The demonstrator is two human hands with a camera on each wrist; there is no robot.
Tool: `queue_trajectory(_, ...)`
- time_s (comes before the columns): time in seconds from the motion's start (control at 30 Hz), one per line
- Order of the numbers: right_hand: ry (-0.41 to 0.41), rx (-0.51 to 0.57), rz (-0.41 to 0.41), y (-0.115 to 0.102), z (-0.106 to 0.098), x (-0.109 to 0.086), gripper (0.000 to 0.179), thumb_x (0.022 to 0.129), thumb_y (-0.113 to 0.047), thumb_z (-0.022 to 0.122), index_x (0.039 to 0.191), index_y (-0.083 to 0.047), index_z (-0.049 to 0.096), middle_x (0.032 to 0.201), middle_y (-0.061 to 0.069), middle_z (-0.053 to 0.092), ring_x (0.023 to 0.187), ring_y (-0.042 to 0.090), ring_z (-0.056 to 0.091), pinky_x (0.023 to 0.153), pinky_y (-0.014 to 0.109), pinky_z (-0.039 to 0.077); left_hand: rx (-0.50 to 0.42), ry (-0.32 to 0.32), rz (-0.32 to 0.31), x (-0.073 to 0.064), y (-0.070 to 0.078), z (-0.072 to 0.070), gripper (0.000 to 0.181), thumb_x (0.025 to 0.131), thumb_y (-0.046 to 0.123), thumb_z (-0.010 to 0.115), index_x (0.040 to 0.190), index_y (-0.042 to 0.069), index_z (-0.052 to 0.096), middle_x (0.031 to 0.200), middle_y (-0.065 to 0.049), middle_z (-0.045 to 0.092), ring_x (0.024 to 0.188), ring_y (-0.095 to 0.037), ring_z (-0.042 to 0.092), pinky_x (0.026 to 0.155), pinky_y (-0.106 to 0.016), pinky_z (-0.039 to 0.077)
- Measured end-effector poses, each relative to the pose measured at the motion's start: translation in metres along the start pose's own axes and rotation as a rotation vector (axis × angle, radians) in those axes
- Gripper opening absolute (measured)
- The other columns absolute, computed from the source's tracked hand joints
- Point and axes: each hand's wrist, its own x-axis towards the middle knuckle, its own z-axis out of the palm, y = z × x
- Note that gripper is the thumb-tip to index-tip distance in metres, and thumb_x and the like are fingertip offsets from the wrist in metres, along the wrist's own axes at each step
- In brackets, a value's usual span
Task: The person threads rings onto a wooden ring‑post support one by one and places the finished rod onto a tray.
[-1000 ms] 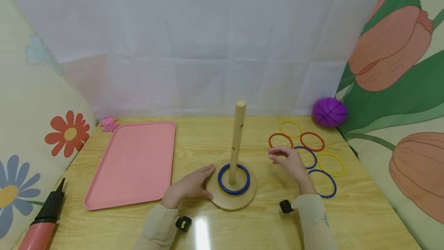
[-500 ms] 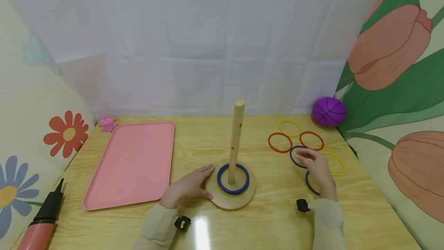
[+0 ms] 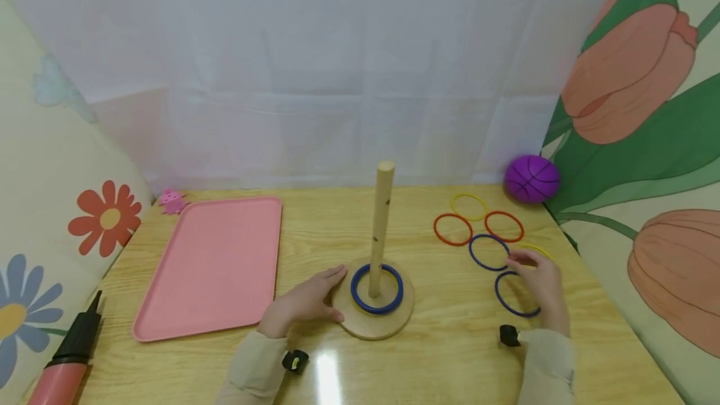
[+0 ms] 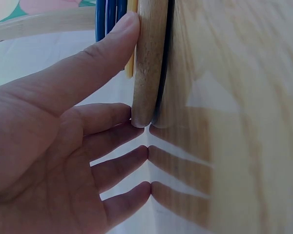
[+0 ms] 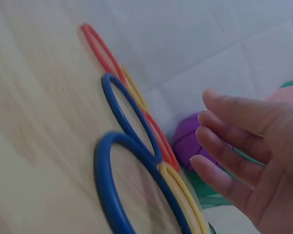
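Note:
A wooden stand with an upright peg (image 3: 382,224) and a round base (image 3: 375,330) is on the table. Blue rings (image 4: 110,19) lie stacked over a yellow one (image 4: 130,68) around the peg's foot. My left hand (image 3: 304,306) touches the left side of the base, thumb at its edge and fingertips along its rim and the tabletop. My right hand (image 3: 541,283), fingers loosely bent and holding nothing, hovers over the loose rings at the right. Nearest to it are a blue ring (image 5: 103,175) and a yellow ring (image 5: 185,192), partly hidden by the hand in the head view.
Behind these lie another blue ring (image 3: 472,256), two red rings (image 3: 453,244) and a yellow ring (image 3: 469,194). A purple ball (image 3: 532,179) sits at the back right corner. On the left are a pink tray (image 3: 214,267), a small pink toy (image 3: 172,201) and a pump (image 3: 70,355).
My right hand has moved rightward, away from the stand's side, to over the yellow ring and the front blue ring. My left hand stays at the base.

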Motion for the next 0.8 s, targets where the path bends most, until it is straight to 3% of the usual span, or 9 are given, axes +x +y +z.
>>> queue_trajectory(0.47,-0.02,-0.094,0.077,0.021,-0.012,-0.009,0.026,0.086,-0.007,0.071,0.108,0.006,0.068,0.1,0.023,0.071,0.07,-0.018,0.045,0.065,0.003,0.038,-0.007,-0.001,0.001,0.001,-0.001,0.001,0.093,0.077,0.027,0.081,0.147,-0.007,0.031,0.154,-0.026,0.031,0.141,-0.045,0.031,0.118,-0.056,0.028)
queue_trajectory(0.8,-0.054,-0.069,0.1,0.029,-0.006,-0.009,0.027,0.084,-0.002,0.071,0.108,0.009,0.066,0.098,0.025,0.071,0.066,-0.018,0.046,0.062,0.004,0.041,-0.004,-0.002,0.007,0.001,-0.001,0.0,0.093,0.077,0.027,0.08,0.147,-0.007,0.031,0.154,-0.027,0.03,0.141,-0.045,0.031,0.118,-0.056,0.027)
